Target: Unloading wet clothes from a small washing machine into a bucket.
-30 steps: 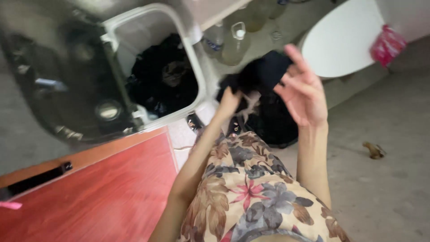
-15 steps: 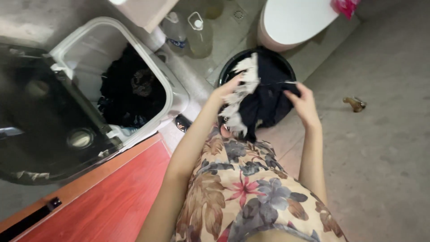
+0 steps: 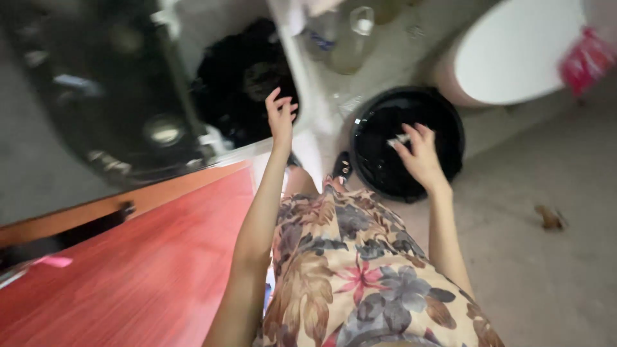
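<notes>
My left hand is open with fingers spread, held over the near edge of a top-loading washing machine. Dark clothes lie inside its drum. My right hand hovers over a black bucket on the floor, fingers apart, with a small white scrap at the fingertips. I cannot tell whether that scrap is gripped. The view is motion-blurred.
The washer's dark see-through lid stands open at left. A red wooden surface lies below it. Plastic bottles stand behind the bucket. A white round lid, a pink item and a brown scrap are on the right.
The dark and white garment held in both hands over the bucket is gone from them. My left hand swung left to the washer opening and now shows open; my right hand stays above the bucket.
</notes>
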